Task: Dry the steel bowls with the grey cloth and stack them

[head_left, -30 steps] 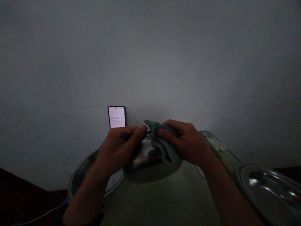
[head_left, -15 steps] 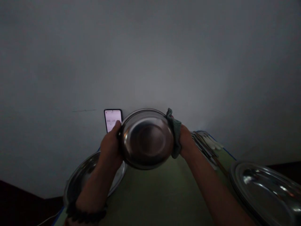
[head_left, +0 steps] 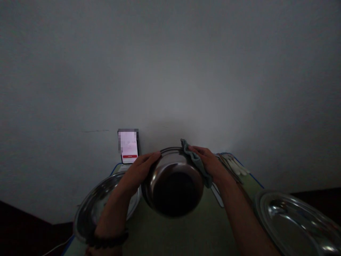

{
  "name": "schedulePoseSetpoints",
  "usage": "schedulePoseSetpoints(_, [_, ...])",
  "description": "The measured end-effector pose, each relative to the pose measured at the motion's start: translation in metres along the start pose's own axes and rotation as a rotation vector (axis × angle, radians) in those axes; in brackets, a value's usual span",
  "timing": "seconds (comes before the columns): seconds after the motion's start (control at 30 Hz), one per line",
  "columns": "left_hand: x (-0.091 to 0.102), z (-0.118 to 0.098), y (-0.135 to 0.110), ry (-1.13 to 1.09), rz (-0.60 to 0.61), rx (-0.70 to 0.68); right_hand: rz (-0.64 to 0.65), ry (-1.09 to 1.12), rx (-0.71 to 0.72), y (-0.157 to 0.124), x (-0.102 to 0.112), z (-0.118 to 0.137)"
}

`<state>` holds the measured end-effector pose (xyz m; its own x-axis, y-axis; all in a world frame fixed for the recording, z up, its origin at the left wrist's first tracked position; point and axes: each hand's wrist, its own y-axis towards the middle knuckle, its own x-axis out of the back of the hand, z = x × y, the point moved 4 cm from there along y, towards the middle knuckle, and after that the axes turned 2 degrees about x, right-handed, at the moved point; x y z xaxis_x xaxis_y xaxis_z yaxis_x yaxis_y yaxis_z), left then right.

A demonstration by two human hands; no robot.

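Note:
A shiny stainless steel bowl point(head_left: 174, 190) is held up over the table, tilted so that its rounded underside faces me. My left hand point(head_left: 141, 169) grips its left side, fingers laid along the rim at the top. On the opposite side my right hand point(head_left: 210, 161) presses a grey-green cloth point(head_left: 197, 164) against the bowl's wall. The cloth lies between the right palm and the steel, its upper end sticking out above the fingers. The bowl's inside is turned away and hidden.
A wide metal basin point(head_left: 84, 209) stands left, partly behind my forearm. Oval metal trays point(head_left: 290, 204) lie at the right. White-handled cutlery point(head_left: 238, 167) rests at the table's back right corner. A phone point(head_left: 129, 147) leans on the wall behind the green table point(head_left: 165, 238).
The bowl has come lower and tipped, showing more of its wall and base. My left fingers have moved over the top rim; the right hand with the cloth has dropped along too.

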<state>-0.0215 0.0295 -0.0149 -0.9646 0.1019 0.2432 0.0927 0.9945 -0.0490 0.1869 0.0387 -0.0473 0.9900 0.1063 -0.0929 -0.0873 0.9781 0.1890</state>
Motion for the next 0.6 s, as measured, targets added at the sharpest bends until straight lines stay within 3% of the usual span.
schedulePoseSetpoints(0.13, [-0.008, 0.001, 0.015, -0.234, -0.060, 0.105, -0.151, 0.159, -0.055, 0.003, 0.010, -0.007])
schedulePoseSetpoints(0.2, [-0.010, 0.007, 0.024, -0.318, -0.154, 0.142, -0.236, 0.199, -0.078, 0.004, 0.015, -0.009])
schedulePoseSetpoints(0.33, [-0.008, 0.020, 0.039, -0.289, -0.340, 0.169, -0.303, 0.178, -0.116, 0.005, 0.020, -0.012])
schedulePoseSetpoints(0.5, [-0.003, 0.020, 0.041, 0.092, -0.304, 0.086, -0.240, 0.000, -0.059, 0.002, 0.025, -0.007])
schedulePoseSetpoints(0.6, [-0.005, 0.011, 0.034, 0.235, -0.186, 0.060, -0.148, -0.167, -0.041, -0.002, 0.026, 0.004])
